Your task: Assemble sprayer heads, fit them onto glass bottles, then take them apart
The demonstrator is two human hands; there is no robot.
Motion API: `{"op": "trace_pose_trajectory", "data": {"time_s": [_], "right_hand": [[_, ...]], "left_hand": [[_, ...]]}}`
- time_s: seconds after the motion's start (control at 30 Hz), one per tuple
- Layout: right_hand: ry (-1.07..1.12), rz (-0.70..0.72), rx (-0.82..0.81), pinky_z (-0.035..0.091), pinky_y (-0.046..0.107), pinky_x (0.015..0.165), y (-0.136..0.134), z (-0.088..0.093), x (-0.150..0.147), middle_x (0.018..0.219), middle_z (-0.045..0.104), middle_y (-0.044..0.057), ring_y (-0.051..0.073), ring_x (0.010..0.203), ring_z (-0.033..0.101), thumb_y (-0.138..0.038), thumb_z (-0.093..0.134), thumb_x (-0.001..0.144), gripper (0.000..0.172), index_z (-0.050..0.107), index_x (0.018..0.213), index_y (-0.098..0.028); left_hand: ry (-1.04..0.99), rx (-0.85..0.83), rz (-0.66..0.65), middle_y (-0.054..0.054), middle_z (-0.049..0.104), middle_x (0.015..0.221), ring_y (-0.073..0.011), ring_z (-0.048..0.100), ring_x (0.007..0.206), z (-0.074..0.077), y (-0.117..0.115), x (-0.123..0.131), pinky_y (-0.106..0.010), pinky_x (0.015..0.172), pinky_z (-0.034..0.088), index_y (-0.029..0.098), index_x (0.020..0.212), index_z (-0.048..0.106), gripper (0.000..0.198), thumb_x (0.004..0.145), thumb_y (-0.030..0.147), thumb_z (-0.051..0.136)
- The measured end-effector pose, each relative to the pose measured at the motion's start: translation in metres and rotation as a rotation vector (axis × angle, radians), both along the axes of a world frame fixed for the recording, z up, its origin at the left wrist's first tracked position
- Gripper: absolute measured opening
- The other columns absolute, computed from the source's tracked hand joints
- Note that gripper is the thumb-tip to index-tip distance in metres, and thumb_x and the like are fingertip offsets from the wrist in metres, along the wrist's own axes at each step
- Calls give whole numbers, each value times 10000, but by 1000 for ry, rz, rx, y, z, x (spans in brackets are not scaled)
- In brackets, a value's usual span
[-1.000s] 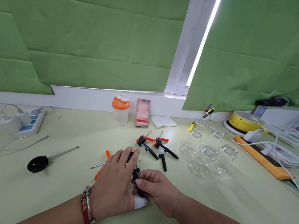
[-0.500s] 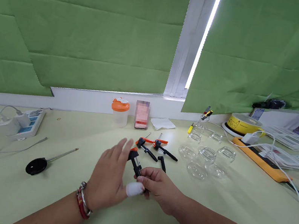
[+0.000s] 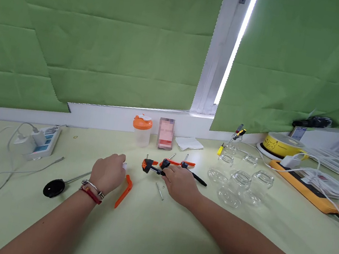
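Observation:
My right hand lies low over the table, its fingers curled onto the end of a black-and-orange tool. Just behind it are similar black-and-orange tools with thin metal rods, partly covered by the hand. To the left, my left hand is closed with the knuckles up; whatever its fingers hold is hidden. White wrapping shows at its thumb. A bent orange lever lies beside that hand. Between the hands are a thin metal pin and a tiny part.
A black disc with a rod lies left, its rod running toward my left hand. Cables and a white power strip are beyond. An orange-lidded shaker cup and a phone stand behind. Clear jars and an orange power strip stand right.
My hands have moved apart, the left leftward and the right up among the tools. The black-and-orange tool now lies on the table. The orange lever and metal pin now lie loose.

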State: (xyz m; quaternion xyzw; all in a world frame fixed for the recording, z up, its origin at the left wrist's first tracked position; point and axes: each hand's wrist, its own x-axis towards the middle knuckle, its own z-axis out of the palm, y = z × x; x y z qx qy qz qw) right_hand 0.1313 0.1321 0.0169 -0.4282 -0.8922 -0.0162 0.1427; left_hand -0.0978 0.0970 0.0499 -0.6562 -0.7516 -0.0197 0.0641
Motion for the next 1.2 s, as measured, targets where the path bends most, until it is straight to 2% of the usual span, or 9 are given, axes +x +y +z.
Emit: {"op": "trace_pose_trajectory", "data": {"time_s": [0.1,0.27,0.47,0.6,0.87,0.97,1.03,1.13,1.2], "right_hand": [[-124,-29,38,377,288,691,9,-2,-13,936,623,115,207,848,570,-242,371,905,259,583,1014,-142],[-260,-30,48,386,292,664,19,-11,-23,906,621,118,214,821,573,-153,428,844,192,580,960,-140],[-306,21,111,394,318,690,25,-26,-25,893,630,122,230,840,569,-75,429,803,250,584,992,-124],[-302,15,106,396,321,706,27,-31,-23,920,634,134,234,882,557,-95,416,822,270,589,1027,-119],[-269,19,83,398,320,726,27,-34,-20,903,630,128,234,897,541,-212,446,857,203,612,940,-130],[-226,13,109,401,315,705,22,-29,-21,897,617,117,226,867,541,-162,437,845,190,601,936,-134],[-198,31,133,405,318,706,17,-23,-23,936,606,115,221,866,540,-116,422,829,234,579,1001,-133],[-181,153,163,415,318,729,3,-15,-31,1083,568,129,215,915,532,-91,432,795,389,492,1177,-126],[-192,276,153,425,303,687,-9,-13,-40,1196,521,120,210,922,534,-107,454,769,501,416,1267,-149]], "left_hand": [[-1,-121,-34,-85,654,817,-230,605,702,-6,0,0,-292,533,341,185,801,580,194,769,184,390],[-4,-177,-93,-98,663,802,-232,607,684,-16,-1,5,-279,510,335,181,789,589,175,721,159,429],[-2,-185,-143,-87,646,745,-225,604,666,-20,-3,10,-272,494,322,186,761,581,184,736,157,400],[4,-190,-148,-87,643,733,-228,602,632,-19,-4,10,-276,474,313,186,738,577,192,737,158,387],[30,-185,-131,-92,658,765,-233,618,660,-20,-4,9,-288,516,373,191,747,588,200,737,152,392],[52,-168,-77,-110,663,819,-251,631,723,-13,1,-4,-314,579,412,188,796,605,218,723,132,408],[75,-140,-4,-156,657,893,-289,632,802,-6,5,-21,-359,630,430,166,868,613,266,723,117,396],[92,-155,93,-228,643,955,-352,621,869,1,8,-48,-425,664,437,120,896,630,284,707,126,419],[72,-230,130,-226,666,898,-342,638,806,0,9,-63,-402,630,449,124,813,654,228,673,146,475]]}}
